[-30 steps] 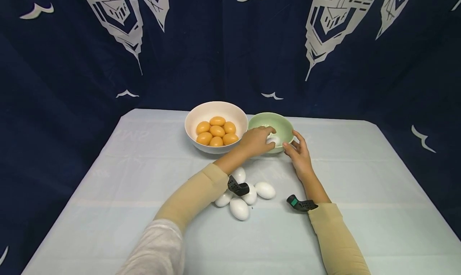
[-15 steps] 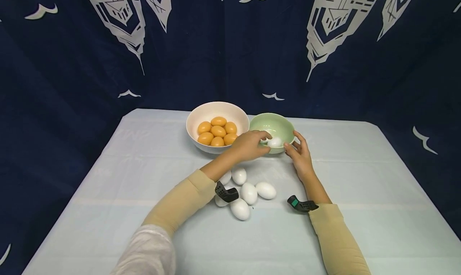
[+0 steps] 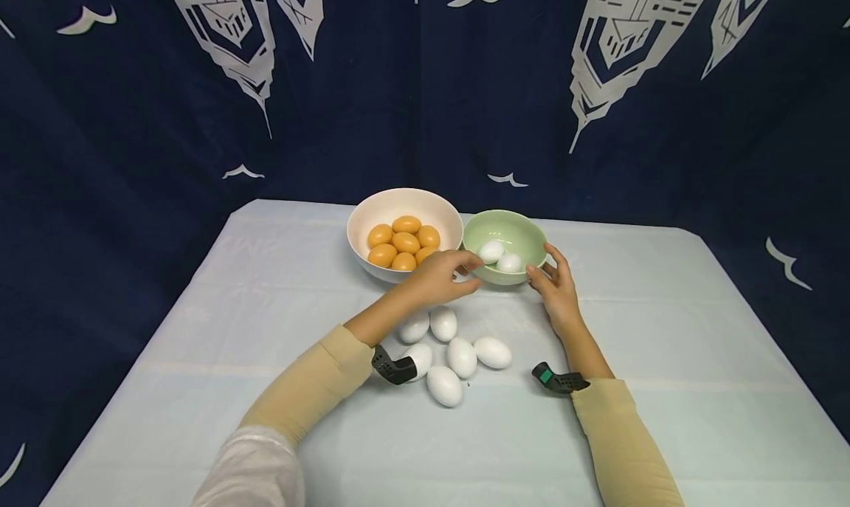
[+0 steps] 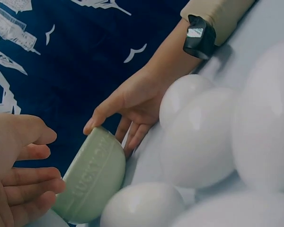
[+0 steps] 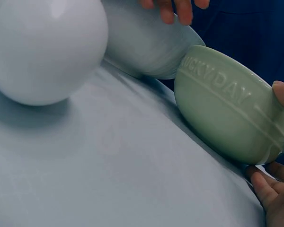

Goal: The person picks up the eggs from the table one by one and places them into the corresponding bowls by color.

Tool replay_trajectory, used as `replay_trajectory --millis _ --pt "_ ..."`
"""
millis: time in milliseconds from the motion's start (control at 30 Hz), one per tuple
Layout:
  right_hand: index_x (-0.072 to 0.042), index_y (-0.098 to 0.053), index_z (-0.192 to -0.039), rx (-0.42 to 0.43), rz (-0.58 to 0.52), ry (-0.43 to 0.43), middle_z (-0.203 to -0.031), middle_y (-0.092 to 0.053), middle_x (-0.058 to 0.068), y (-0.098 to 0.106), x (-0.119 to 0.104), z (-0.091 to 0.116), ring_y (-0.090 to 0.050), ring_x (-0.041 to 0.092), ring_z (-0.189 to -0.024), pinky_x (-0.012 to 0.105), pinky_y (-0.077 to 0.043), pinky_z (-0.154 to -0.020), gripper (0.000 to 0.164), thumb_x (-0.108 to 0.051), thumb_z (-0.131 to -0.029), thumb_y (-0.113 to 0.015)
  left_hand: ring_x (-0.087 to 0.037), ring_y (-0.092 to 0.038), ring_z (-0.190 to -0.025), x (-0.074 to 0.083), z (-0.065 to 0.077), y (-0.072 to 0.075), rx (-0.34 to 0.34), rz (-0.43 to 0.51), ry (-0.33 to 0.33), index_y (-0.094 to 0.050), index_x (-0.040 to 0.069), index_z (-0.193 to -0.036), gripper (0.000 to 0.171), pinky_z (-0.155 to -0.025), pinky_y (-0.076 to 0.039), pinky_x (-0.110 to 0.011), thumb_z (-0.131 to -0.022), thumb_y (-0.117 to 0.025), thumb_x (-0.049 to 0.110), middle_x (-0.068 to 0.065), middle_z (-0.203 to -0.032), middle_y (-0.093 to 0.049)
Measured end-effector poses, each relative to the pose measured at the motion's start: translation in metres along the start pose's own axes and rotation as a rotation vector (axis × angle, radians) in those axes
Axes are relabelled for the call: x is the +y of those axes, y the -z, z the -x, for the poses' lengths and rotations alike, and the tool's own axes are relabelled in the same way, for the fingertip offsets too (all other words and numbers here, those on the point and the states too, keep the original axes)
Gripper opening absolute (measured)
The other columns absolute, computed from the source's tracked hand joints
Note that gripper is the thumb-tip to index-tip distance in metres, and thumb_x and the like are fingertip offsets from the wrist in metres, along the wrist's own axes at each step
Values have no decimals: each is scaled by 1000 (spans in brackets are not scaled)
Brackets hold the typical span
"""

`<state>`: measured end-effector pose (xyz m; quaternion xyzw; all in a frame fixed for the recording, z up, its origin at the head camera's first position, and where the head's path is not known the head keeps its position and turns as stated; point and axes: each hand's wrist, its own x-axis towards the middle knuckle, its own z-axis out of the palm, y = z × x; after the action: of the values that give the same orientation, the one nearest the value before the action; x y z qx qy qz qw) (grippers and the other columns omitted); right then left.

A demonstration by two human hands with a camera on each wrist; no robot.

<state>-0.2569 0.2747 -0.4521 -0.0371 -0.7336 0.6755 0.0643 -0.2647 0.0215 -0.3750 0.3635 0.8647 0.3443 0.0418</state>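
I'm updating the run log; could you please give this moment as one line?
left hand: empty, near green bowl; right hand: grips green bowl; green bowl: two white eggs; pale bowl: orange eggs; table: six white eggs

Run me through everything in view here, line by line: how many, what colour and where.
Orange eggs: at least seven, orange-yellow, in the large bowl
Large bowl: one, pale pink inside, at the far side of the table
Green bowl: one, light green, just right of the large bowl
White eggs: eight, white, two in the green bowl, six on the table
Table: one, pale blue-white covering, under everything
Backdrop: one, navy with whitish buildings and birds, behind the table
Wrist devices: two, black, one by each wrist
Sleeves: two, tan, on the forearms
Left hand: one, near the green bowl's left rim
Right hand: one, holding the green bowl's right side
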Motion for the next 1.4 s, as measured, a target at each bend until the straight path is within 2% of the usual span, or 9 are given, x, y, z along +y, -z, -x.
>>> replay_trajectory --millis 233,467,567,900,1067,1267,1400 --pt "-19 -18 -157 -5 0 -14 -152 -30 22 1 0 0 -46 19 -123 20 -44 -93 67 -18 -101 -55 -22 -63 -103 -13 23 0 8 60 -23 -63 1 -121 32 -88 -50 -26 -93 -66 16 -13 -121 -65" --pt "-23 -18 -157 -5 5 10 -153 -29 20 1 0 2 -41 29 -131 28 -43 -99 67 -22 -101 -55 -23 -63 -102 -23 41 0 29 77 -34 -64 0 -119 30 -90 -50 -26 -93 -65 14 -12 -118 -66" --pt "-24 -17 -157 -8 15 12 -153 -28 21 1 0 2 -42 30 -131 31 -42 -101 67 -24 -101 -55 -23 -63 -102 -29 47 0 29 68 -36 -64 1 -119 30 -90 -50 -26 -93 -65 14 -11 -117 -66" --pt "-21 -18 -157 -9 5 12 -151 -30 22 -1 -1 2 -44 24 -126 25 -43 -97 67 -23 -101 -56 -22 -64 -100 -44 68 -1 66 105 -33 -65 0 -117 28 -91 -50 -29 -92 -65 14 -12 -114 -67" --pt "-20 -18 -157 -10 -2 27 -151 -30 22 -1 -1 1 -44 21 -125 22 -44 -95 68 -22 -100 -56 -21 -64 -102 -51 79 -2 80 116 2 -65 2 -118 29 -90 -51 -30 -92 -66 15 -9 -116 -66" --pt "-21 -18 -157 -3 5 25 -151 -31 21 0 1 0 -47 14 -116 24 -43 -95 68 -22 -100 -56 -21 -63 -103 -56 89 -4 77 148 38 -63 4 -123 34 -89 -51 -32 -91 -68 17 -9 -120 -64" --pt "-21 -18 -157 -5 9 15 -152 -30 22 0 1 2 -48 14 -114 25 -43 -96 68 -22 -100 -56 -21 -62 -106 -59 95 -7 70 183 75 -61 5 -126 38 -89 -51 -31 -91 -69 19 -7 -124 -62"
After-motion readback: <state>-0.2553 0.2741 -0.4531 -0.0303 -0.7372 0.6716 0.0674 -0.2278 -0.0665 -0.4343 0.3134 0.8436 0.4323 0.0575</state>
